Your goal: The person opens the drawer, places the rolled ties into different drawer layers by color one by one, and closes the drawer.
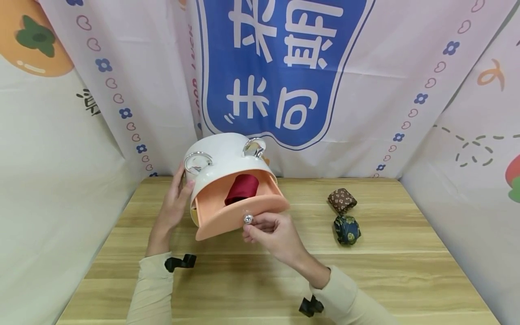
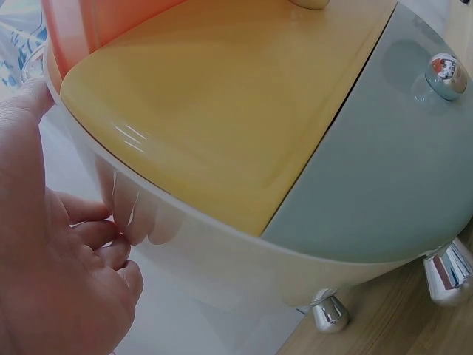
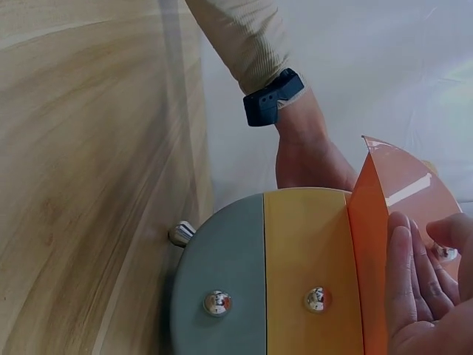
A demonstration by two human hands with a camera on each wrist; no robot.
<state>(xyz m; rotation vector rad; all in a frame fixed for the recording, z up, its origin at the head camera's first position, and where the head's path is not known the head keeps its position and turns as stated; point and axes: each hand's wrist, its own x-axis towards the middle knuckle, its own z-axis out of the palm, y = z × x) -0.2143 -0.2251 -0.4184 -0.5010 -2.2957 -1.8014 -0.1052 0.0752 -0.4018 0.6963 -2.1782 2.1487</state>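
A white rounded drawer cabinet [image 1: 225, 151] with two silver ears stands tilted sideways at the table's back. Its peach drawer [image 1: 211, 214] is pulled out, with a rolled dark red necktie [image 1: 243, 188] inside. My right hand [image 1: 278, 234] pinches the silver knob [image 1: 248, 219] on that drawer's front; in the right wrist view its thumb and fingers lie either side of the knob [image 3: 443, 252]. Against the cabinet's left side rests my left hand [image 1: 174, 203], thumb near the front rim and fingertips touching the white shell [image 2: 199, 251]. Below, the yellow drawer [image 2: 207, 111] and grey-green drawer [image 2: 384, 148] are closed.
To the right on the wooden table [image 1: 390, 271] lie a rolled brown floral necktie [image 1: 342, 201] and a rolled navy floral necktie [image 1: 347, 229]. Printed cloth [image 1: 357, 153] hangs behind and at both sides. Silver feet [image 2: 330, 314] hold up the cabinet.
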